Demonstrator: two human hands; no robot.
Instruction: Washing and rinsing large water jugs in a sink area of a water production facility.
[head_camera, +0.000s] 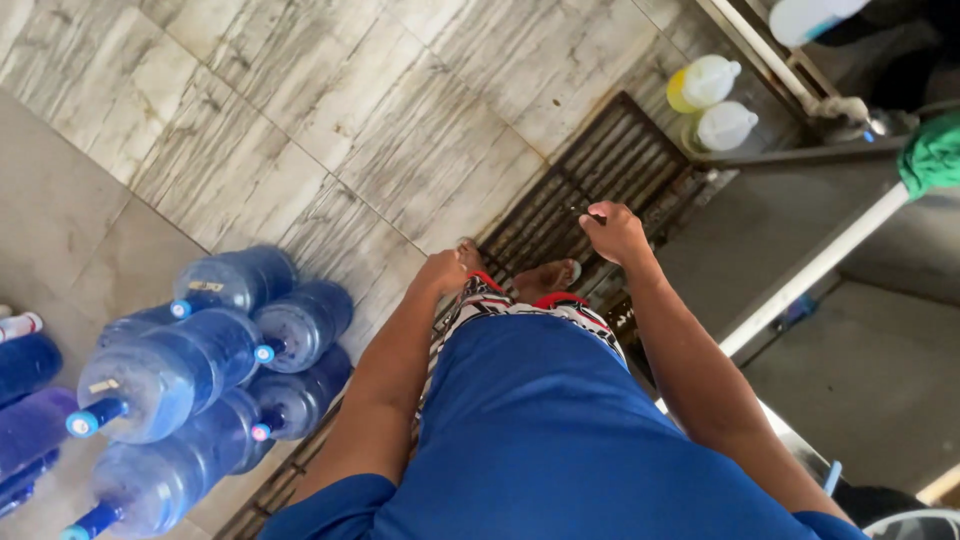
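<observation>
Looking down: left hand loosely curled, holding nothing, hangs by the hip. Right hand pinches a small dark thing, can't tell what. Water jugs, blue, see-thru, capped, stand clustered on the floor to the left w/ necks up; left hand's nearer. Drain grate lies ahead.

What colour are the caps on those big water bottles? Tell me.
Mostly blue caps on the translucent blue bottles; one looks pinkish. Head view.
</observation>
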